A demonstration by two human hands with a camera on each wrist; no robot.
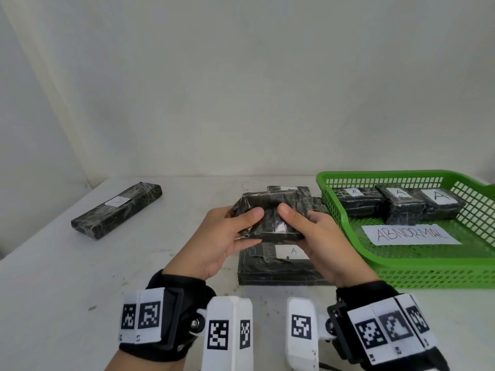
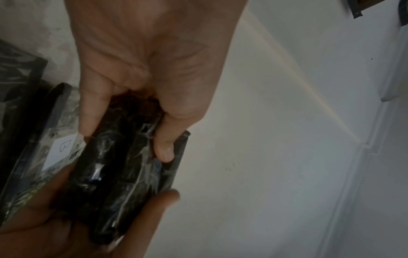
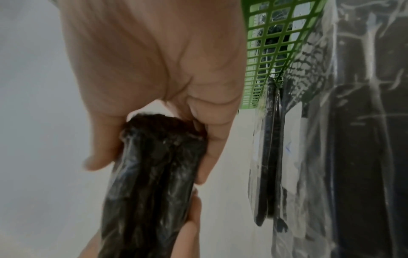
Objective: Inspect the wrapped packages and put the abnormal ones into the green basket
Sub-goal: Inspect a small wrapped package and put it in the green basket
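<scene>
Both hands hold one black, film-wrapped package [image 1: 268,220] up above the table's middle. My left hand [image 1: 235,231] grips its left end with the thumb on top, and my right hand [image 1: 302,226] grips the right end the same way. In the left wrist view the package [image 2: 123,172] sits between thumb and fingers; in the right wrist view its end [image 3: 152,167] fills my palm. The green basket [image 1: 401,266] stands at the right, with three wrapped packages [image 1: 396,204] marked "A" and an "ABNORMAL" paper label [image 1: 409,234] inside.
Beneath my hands a flat wrapped package [image 1: 278,269] with an "A" label lies on the white table [image 1: 80,277]. Another package [image 1: 292,192] lies behind the held one. A long wrapped package [image 1: 117,210] lies at the far left. A wall stands close behind.
</scene>
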